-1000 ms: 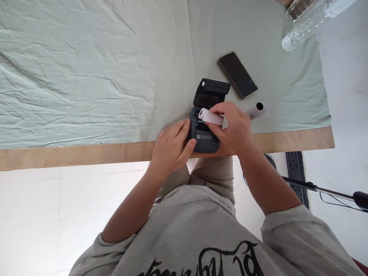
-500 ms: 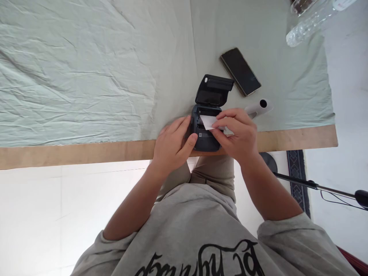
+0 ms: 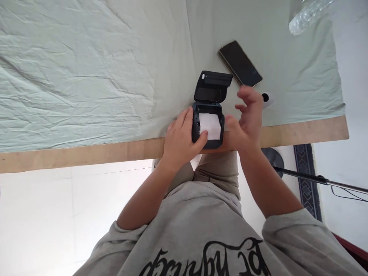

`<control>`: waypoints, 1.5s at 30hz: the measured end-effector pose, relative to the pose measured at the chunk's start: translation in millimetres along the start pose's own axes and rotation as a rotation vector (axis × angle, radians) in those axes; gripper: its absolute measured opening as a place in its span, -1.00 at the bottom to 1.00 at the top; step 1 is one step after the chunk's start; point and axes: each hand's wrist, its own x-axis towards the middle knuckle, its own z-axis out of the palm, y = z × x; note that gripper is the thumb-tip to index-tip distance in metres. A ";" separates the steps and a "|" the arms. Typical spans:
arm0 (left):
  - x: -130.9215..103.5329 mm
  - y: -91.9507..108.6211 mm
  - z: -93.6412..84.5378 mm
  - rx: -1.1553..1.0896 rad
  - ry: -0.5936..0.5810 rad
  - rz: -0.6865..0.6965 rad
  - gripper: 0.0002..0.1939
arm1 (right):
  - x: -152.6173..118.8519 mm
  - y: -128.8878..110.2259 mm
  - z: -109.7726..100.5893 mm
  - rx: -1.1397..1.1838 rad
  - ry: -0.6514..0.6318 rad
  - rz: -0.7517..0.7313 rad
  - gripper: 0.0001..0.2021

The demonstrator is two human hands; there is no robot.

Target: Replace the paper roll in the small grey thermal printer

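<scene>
A small dark portable printer [image 3: 212, 144] sits at the table's front edge, its hinged lid [image 3: 208, 94] raised toward the far side. White paper [image 3: 210, 123] lies flat across the opening of the printer. My left hand [image 3: 179, 138] grips the printer's left side, with its thumb pressing the paper's lower left corner. Just off the right side, my right hand [image 3: 247, 120] is raised, blurred by motion, its fingers apart and nothing visible in them. Behind its fingers lies a white roll with a dark core [image 3: 269, 100], partly hidden.
Beyond the printer, to the right, a black phone [image 3: 240, 63] lies on the pale green cloth [image 3: 100, 84]. A clear plastic bottle [image 3: 309, 17] lies at the far right. The wooden table edge [image 3: 86, 152] runs in front of me. A thin metal stand [image 3: 307, 176] is at the right.
My right hand has let go of the paper and moved right, away from the printer. The paper now lies flat over the opening, and my left thumb has moved onto it.
</scene>
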 end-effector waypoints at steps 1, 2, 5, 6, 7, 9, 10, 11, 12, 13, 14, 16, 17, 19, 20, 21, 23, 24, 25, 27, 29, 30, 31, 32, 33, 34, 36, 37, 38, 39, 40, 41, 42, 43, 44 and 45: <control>-0.2 0.1 -0.4 0.001 0.000 0.000 -0.29 | 7.0 2.6 1.6 0.014 -0.037 0.022 -0.44; -0.4 0.3 -0.6 0.000 -0.001 0.001 -0.28 | 13.4 4.8 3.5 0.036 -0.080 0.031 -0.39; -0.5 -0.1 0.5 -0.015 0.003 0.002 -0.24 | 23.5 9.9 8.6 0.126 -0.087 0.032 -0.43; -0.5 -0.8 1.3 -0.024 0.008 0.004 -0.22 | 23.0 11.7 9.4 0.155 -0.042 0.037 -0.47; -0.5 -1.6 2.3 -0.033 0.015 0.009 -0.21 | 20.7 13.6 9.8 0.184 0.015 0.046 -0.52; -0.6 -3.4 4.2 -0.050 0.028 0.019 -0.19 | 12.6 17.4 9.4 0.256 0.108 0.072 -0.58; -0.7 -4.2 4.9 -0.053 0.031 0.024 -0.19 | 7.9 19.1 8.9 0.295 0.115 0.090 -0.60; -0.9 -4.8 5.2 -0.051 0.033 0.026 -0.19 | 3.4 20.3 8.6 0.328 0.103 0.112 -0.62; -1.1 -5.2 5.2 -0.045 0.036 0.028 -0.19 | -0.2 21.2 8.6 0.348 0.079 0.136 -0.64; -1.2 -5.4 4.8 -0.038 0.039 0.033 -0.19 | -2.7 21.8 9.1 0.353 0.049 0.158 -0.64; -1.4 -5.5 4.1 -0.034 0.044 0.045 -0.20 | -4.1 22.2 10.1 0.347 0.014 0.174 -0.63; -1.5 -5.3 1.7 -0.053 0.054 0.087 -0.28 | -3.6 23.1 13.4 0.342 -0.049 0.183 -0.59; -1.5 -5.1 0.4 -0.071 0.057 0.111 -0.34 | -2.4 23.8 15.5 0.356 -0.079 0.177 -0.56; -1.5 -4.0 -2.1 -0.092 0.056 0.134 -0.44 | 0.4 25.8 19.6 0.390 -0.140 0.168 -0.51; -1.6 -3.1 -3.1 -0.091 0.053 0.132 -0.47 | 1.5 27.0 21.1 0.403 -0.163 0.164 -0.50; -1.8 -2.1 -3.8 -0.082 0.047 0.123 -0.48 | 2.2 28.0 22.1 0.411 -0.183 0.162 -0.50; -2.1 -0.1 -4.5 -0.057 0.034 0.103 -0.48 | 2.9 29.4 22.5 0.416 -0.207 0.155 -0.52; -2.3 0.8 -4.6 -0.048 0.028 0.097 -0.48 | 3.1 29.7 21.8 0.422 -0.216 0.149 -0.53; -2.4 1.4 -4.5 -0.041 0.024 0.092 -0.49 | 3.5 29.7 20.6 0.432 -0.230 0.145 -0.53; -2.4 1.8 -4.1 -0.033 0.024 0.087 -0.49 | 5.2 28.8 17.2 0.457 -0.274 0.149 -0.52; -2.2 1.5 -3.4 -0.032 0.031 0.083 -0.51 | 8.0 27.2 13.1 0.480 -0.341 0.170 -0.51; -1.9 1.3 -3.0 -0.035 0.037 0.080 -0.52 | 9.6 26.4 11.0 0.486 -0.374 0.181 -0.51; -1.5 1.2 -2.6 -0.039 0.042 0.077 -0.52 | 11.2 25.6 9.2 0.485 -0.401 0.189 -0.51; -1.1 1.3 -2.2 -0.044 0.048 0.073 -0.53 | 12.6 25.0 7.6 0.477 -0.420 0.192 -0.51; -0.6 1.6 -1.8 -0.048 0.053 0.066 -0.54 | 13.7 24.5 6.3 0.463 -0.431 0.188 -0.52; -0.1 2.0 -1.3 -0.052 0.059 0.059 -0.56 | 14.5 24.2 5.5 0.447 -0.432 0.175 -0.53; 0.9 3.3 -0.5 -0.060 0.068 0.049 -0.58 | 15.2 23.6 5.3 0.418 -0.424 0.146 -0.55; 1.3 3.9 -0.2 -0.065 0.073 0.046 -0.59 | 15.0 23.3 5.9 0.406 -0.422 0.136 -0.56; 1.7 4.3 0.0 -0.072 0.075 0.044 -0.59 | 14.4 22.9 6.9 0.392 -0.418 0.133 -0.56; 2.1 4.4 0.1 -0.079 0.077 0.043 -0.60 | 13.5 22.4 8.1 0.372 -0.408 0.133 -0.57; 2.3 4.3 0.0 -0.087 0.079 0.044 -0.60 | 12.2 21.8 9.5 0.343 -0.389 0.126 -0.57; 2.2 3.8 -0.3 -0.095 0.081 0.042 -0.60 | 10.7 21.3 11.0 0.308 -0.360 0.108 -0.58; 1.8 2.9 -0.7 -0.107 0.085 0.037 -0.58 | 8.8 20.8 12.5 0.271 -0.323 0.081 -0.59; 1.0 1.9 -1.1 -0.122 0.088 0.031 -0.54 | 6.8 20.4 13.8 0.240 -0.282 0.050 -0.59; -0.3 0.7 -1.6 -0.136 0.084 0.025 -0.49 | 4.8 20.2 15.0 0.217 -0.247 0.021 -0.59; -2.2 -0.4 -1.9 -0.140 0.073 0.019 -0.42 | 2.9 20.2 15.9 0.202 -0.221 -0.001 -0.59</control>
